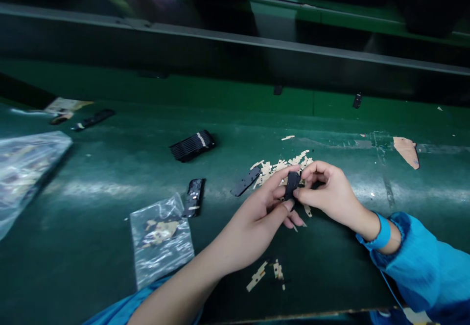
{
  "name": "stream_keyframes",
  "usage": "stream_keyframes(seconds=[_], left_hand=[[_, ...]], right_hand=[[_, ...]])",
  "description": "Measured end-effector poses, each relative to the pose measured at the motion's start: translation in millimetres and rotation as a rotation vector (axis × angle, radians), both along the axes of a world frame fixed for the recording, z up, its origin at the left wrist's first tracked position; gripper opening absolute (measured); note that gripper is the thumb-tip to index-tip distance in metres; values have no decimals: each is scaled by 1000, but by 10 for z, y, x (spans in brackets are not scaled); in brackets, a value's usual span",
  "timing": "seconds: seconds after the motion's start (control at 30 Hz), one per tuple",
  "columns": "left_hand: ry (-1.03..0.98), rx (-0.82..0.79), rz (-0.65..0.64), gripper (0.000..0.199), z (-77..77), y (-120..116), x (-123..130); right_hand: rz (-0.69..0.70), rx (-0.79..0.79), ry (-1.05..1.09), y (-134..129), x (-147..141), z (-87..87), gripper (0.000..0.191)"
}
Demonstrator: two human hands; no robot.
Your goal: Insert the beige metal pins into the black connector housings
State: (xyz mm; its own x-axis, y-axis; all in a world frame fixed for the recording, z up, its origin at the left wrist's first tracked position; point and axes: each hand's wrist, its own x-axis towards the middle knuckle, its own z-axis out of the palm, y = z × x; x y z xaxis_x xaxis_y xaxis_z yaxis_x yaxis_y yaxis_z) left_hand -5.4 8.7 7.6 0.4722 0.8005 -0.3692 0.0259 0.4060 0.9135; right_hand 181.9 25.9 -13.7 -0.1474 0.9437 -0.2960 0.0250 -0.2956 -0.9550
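My left hand [266, 210] grips a small, narrow black plastic part [292, 184] between thumb and fingers. My right hand [328, 188] is closed, its thumb and fingertips pinching the right edge of the same part. Whether a smaller piece sits between those fingertips is hidden. Behind and below both hands lies a loose heap of pale cream cut-out pieces [270, 169]. Beside the heap, left of my fingers, rests another flat black plastic part [245, 182].
A stack of black parts [193, 145] stands left of centre, with a single black part [194, 197] nearer. Clear plastic bags [161, 261] lie at left. Loose cream pieces [257, 277] lie near the front edge. A raised dark ledge [235, 56] crosses behind the green table [121, 183].
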Motion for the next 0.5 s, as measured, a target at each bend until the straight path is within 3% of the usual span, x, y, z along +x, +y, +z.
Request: stream_keyframes(seconds=[0.17, 0.5], left_hand=[[-27, -14, -6, 57, -1, -10, -17], [-205, -67, -56, 59, -38, 64, -83]], right_hand=[[57, -47, 167, 15, 11, 13, 17], [80, -90, 228, 43, 24, 91, 36]])
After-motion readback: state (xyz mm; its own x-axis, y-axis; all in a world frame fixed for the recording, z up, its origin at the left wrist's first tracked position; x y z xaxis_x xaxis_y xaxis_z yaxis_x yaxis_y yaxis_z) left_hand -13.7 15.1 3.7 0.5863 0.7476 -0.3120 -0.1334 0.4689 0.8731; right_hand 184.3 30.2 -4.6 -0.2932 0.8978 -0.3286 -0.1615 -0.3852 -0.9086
